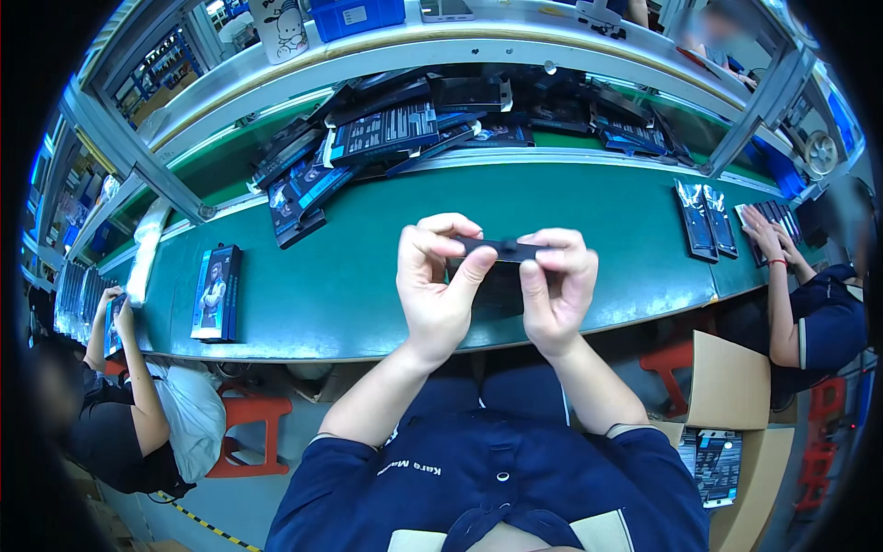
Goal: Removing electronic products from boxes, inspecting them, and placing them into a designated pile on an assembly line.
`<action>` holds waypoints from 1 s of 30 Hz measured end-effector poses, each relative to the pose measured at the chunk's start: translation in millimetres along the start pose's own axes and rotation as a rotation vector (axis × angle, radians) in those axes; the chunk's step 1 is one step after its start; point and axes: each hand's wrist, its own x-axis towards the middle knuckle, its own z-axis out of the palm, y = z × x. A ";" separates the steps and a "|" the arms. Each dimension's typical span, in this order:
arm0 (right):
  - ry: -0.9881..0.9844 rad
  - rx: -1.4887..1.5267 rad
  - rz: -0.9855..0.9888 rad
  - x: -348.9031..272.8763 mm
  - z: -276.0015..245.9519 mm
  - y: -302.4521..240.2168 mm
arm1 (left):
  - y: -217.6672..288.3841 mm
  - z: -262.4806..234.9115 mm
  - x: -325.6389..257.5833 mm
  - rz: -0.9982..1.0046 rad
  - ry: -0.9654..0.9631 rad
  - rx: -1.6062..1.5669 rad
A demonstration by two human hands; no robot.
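Over the middle of the green bench, I hold a thin black flat piece (504,248) level, its narrow edge toward me. My left hand (434,287) pinches one end between thumb and fingers. The other end is gripped the same way by my right hand (558,293). Seen nearly edge-on, the piece does not show its exact kind, and its ends are covered by my fingertips. Beyond my hands, a heap of flat dark printed boxes (386,131) lies along the back of the bench, some spilling onto the green surface (377,212).
A small stack of blue-black boxes (213,293) stands at left. Toward the right lie black trays with shiny wrapping (704,219). Co-workers sit at both ends, one with hands on a row of dark packs (771,223). An open carton (731,382) holding boxes stands beside me at lower right.
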 end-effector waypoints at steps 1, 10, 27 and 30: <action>-0.054 0.050 -0.001 -4.5 -3.5 6.4 | -1.6 -9.3 -1.5 0.032 -0.077 0.031; -0.190 0.220 0.454 9.4 83.9 62.4 | 19.5 -74.2 -32.7 -0.386 -0.378 0.161; -0.893 -1.242 -0.691 92.8 142.0 176.8 | 117.0 -257.8 26.2 -0.815 0.182 2.283; -0.847 -1.148 -0.733 86.1 114.8 174.6 | 94.6 -225.7 28.6 -0.340 0.091 2.122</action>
